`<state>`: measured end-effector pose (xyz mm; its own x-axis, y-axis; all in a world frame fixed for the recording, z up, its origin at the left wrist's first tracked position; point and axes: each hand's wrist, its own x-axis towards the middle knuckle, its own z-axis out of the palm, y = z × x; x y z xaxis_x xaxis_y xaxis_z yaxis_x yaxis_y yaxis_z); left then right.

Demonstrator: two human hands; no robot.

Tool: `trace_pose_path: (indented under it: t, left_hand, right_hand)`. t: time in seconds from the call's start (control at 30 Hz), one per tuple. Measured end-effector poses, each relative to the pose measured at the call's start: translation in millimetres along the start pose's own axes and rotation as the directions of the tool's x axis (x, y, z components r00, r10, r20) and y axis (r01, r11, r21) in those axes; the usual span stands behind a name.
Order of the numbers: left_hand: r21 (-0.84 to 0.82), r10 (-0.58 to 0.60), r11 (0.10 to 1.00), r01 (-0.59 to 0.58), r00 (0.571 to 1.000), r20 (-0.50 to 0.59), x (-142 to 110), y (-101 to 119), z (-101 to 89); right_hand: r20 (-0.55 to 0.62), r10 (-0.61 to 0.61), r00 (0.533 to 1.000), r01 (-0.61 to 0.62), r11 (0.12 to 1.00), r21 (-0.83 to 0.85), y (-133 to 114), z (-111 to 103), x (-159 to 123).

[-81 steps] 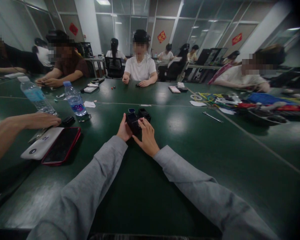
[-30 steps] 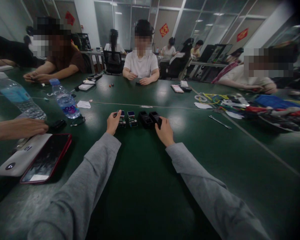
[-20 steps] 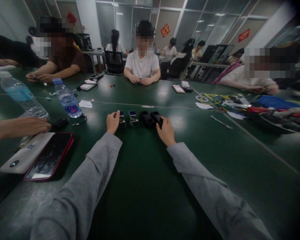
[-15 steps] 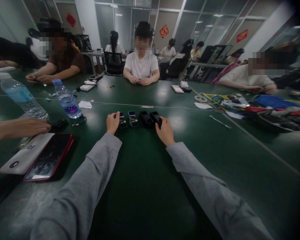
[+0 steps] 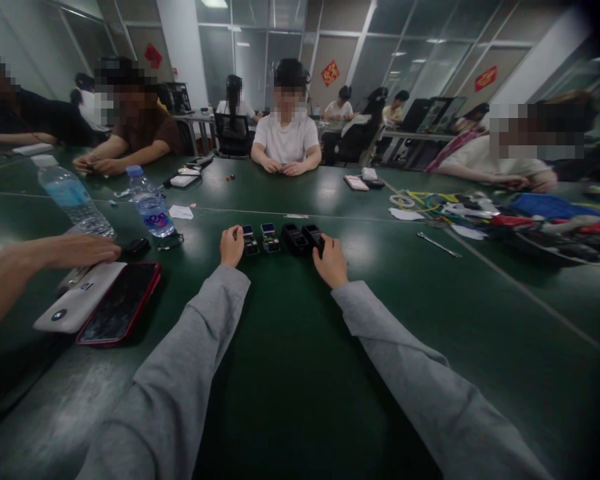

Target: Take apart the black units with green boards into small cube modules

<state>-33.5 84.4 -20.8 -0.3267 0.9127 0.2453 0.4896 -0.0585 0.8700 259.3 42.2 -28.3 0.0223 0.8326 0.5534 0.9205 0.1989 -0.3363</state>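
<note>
A short row of small electronic parts lies on the green table in front of me. On its left are two circuit boards with small screens, one beside my left hand and another further in. Two black plastic casings follow, an inner one and an outer one at the right end. My left hand has its fingers curled at the edge of the left board; the fingertips are partly hidden. The fingers of my right hand are closed about the right side of the outer casing.
Left of me, another person's hand rests near a white power bank and a red-cased phone. Water bottles stand behind. A wrench and a cable pile lie right. People sit around the table.
The view has shifted slightly, so things at the left appear further right. My hands stay at the two ends of the row, and the parts keep their order.
</note>
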Motion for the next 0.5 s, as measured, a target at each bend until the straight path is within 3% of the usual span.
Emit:
trace_pose_path:
  t: [0.13,0.27,0.33,0.4,0.5]
  left_hand:
    - [0.003,0.033,0.999,-0.033,0.999,-0.009,-9.3,1.1,-5.3]
    - [0.133,0.211,0.969,-0.206,0.977,-0.023,-24.4,10.0,-12.2]
    - [0.228,0.348,0.911,-0.343,0.937,0.019,-36.7,18.1,-14.8]
    - [0.303,0.477,0.816,-0.492,0.870,0.129,-50.8,25.7,-15.4]
    - [0.378,0.563,0.654,-0.655,0.755,0.335,-68.1,30.8,-12.7]
  right_hand:
    - [-0.023,-0.018,1.000,0.017,0.999,-0.031,-2.8,-4.4,-1.8]
    - [-0.045,-0.163,0.986,0.160,0.985,-0.060,-17.3,-14.4,-6.7]
    - [0.015,-0.303,0.953,0.304,0.951,-0.062,-26.2,-18.4,-10.6]
    - [0.087,-0.402,0.911,0.408,0.912,-0.055,-32.1,-20.1,-14.6]
    - [0.141,-0.419,0.897,0.428,0.903,-0.038,-33.0,-18.5,-18.6]
